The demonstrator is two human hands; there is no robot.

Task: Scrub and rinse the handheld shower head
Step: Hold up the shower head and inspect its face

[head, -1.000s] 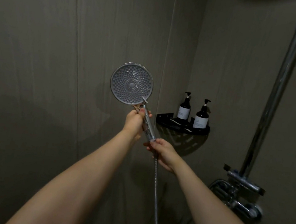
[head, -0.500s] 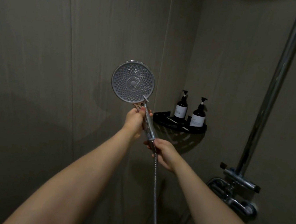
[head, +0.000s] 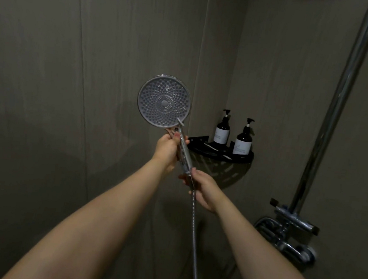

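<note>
Shower stall, dim light. Grey wall panels [head: 35,101] fill the left and centre of the frame and meet in a corner just right of centre. A chrome riser pipe [head: 330,123] runs from the upper right down to the mixer valve [head: 291,232] at lower right. A black corner shelf [head: 222,153], right of centre, carries two dark pump bottles [head: 222,129] standing upright side by side.

Change: against the view a second ago, the shower head [head: 164,103] sits slightly higher in the frame and its face is turned a little more squarely toward the viewer; the grips are unaltered. The difference is small and may owe partly to head movement. Judged from this, the head is being presented for inspection and scrubbing has not begun, since no brush, cloth or running water is visible.

Task object: the shower head is held at frame centre, clear of the wall, disc uppermost. The disc is round and grey, with rings of small nozzles about a central boss. Whether the face is soiled cannot be told in this light. Its handle slants down to the right into a ribbed metal hose [head: 193,231] that drops toward the bottom edge.

Hands: left hand [head: 167,150] curled round the upper handle, just below the disc; right hand [head: 202,190] pinching the handle's lower end where the hose joins
</note>
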